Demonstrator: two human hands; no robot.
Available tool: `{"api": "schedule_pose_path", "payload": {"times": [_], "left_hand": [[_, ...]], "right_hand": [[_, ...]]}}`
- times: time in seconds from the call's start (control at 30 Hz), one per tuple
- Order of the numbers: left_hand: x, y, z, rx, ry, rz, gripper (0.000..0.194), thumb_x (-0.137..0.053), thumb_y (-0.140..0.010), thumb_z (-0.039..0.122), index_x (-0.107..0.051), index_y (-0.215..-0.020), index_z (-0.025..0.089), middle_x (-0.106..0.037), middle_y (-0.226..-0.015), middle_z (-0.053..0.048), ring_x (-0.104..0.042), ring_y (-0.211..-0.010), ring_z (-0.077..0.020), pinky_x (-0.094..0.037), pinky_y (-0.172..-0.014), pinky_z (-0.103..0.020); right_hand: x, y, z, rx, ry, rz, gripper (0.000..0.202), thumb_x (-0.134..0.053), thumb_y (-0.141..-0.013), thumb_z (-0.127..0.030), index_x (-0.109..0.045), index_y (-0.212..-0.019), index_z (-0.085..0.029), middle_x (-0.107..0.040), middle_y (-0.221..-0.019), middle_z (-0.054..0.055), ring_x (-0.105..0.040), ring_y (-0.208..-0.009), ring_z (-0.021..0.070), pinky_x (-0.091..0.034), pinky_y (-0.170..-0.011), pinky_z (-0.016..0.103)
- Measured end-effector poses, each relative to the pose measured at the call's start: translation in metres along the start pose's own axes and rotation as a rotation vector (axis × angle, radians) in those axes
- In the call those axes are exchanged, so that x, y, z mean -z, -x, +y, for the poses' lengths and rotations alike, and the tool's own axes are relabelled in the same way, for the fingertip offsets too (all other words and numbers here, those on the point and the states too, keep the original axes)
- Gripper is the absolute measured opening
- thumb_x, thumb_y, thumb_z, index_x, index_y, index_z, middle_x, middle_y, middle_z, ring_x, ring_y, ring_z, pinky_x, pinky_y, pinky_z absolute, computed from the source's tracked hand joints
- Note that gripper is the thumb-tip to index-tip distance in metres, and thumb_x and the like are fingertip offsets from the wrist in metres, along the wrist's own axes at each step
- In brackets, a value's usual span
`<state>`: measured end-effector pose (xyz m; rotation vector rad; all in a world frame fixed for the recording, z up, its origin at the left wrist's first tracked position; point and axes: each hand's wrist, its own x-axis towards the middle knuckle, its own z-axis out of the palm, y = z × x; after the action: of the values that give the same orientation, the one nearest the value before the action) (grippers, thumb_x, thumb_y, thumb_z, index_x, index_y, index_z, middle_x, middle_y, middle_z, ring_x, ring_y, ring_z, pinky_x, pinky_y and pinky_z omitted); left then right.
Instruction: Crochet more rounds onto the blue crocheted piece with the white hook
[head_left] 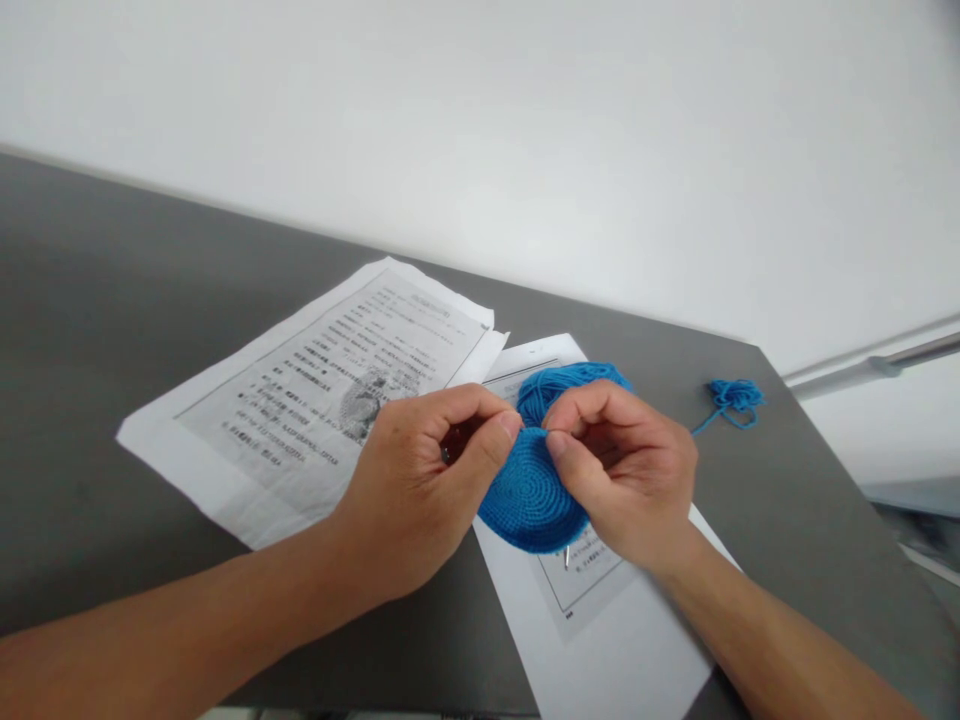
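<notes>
A round blue crochet piece [529, 495] hangs between both hands above the grey table [112, 330]. My left hand [420, 480] pinches its upper left edge with thumb and fingers. My right hand [626, 475] pinches the top edge from the right and holds a thin metal crochet hook [567, 556], whose end pokes out below the palm. Behind the hands lies a bundle of blue yarn [570, 382].
Two printed paper sheets lie on the table: one [300, 400] to the left, another [607, 640] under my hands. A small tangle of blue yarn [735, 400] rests near the table's right edge. A white wall stands behind, a metal rail [877, 368] at right.
</notes>
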<state>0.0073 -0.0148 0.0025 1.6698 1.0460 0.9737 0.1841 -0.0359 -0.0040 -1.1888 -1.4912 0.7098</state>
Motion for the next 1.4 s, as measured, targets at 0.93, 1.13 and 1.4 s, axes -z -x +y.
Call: {"api": "schedule_pose_path", "payload": {"times": [0.93,1.13,1.4], "left_hand": [[-0.0013,-0.0012,-0.0004,-0.135,-0.236,0.112,0.022,-0.061,-0.094,0.016,-0.072,-0.075,0.018,-0.060,-0.055,0.008,-0.050,-0.050,-0.0068,-0.034,-0.049,-0.020],[-0.0012,-0.0011,0.0003,-0.132,-0.214,0.105,0.024,-0.060,-0.095,0.015,-0.070,-0.073,0.018,-0.059,-0.056,0.008,-0.051,-0.052,-0.0061,-0.036,-0.051,-0.019],[-0.0022,0.0017,-0.0033,-0.146,-0.057,0.000,0.010,-0.061,-0.093,0.018,-0.066,-0.085,0.019,-0.059,-0.070,0.007,-0.052,-0.062,-0.0088,-0.042,-0.059,-0.023]], "right_hand": [[0.0007,-0.0011,0.0021,-0.012,-0.078,-0.055,0.010,-0.066,-0.076,-0.009,-0.066,-0.076,-0.019,-0.057,-0.057,-0.006,-0.048,-0.046,0.0053,-0.038,-0.041,0.016],[0.0007,-0.0006,0.0018,-0.020,-0.093,-0.069,0.011,-0.067,-0.075,-0.008,-0.066,-0.076,-0.019,-0.057,-0.057,-0.006,-0.049,-0.045,0.0052,-0.037,-0.040,0.015],[-0.0001,-0.0012,0.0013,0.016,-0.024,-0.077,0.013,-0.064,-0.075,-0.006,-0.063,-0.073,-0.019,-0.055,-0.056,-0.007,-0.047,-0.044,0.0043,-0.036,-0.040,0.014]]}}
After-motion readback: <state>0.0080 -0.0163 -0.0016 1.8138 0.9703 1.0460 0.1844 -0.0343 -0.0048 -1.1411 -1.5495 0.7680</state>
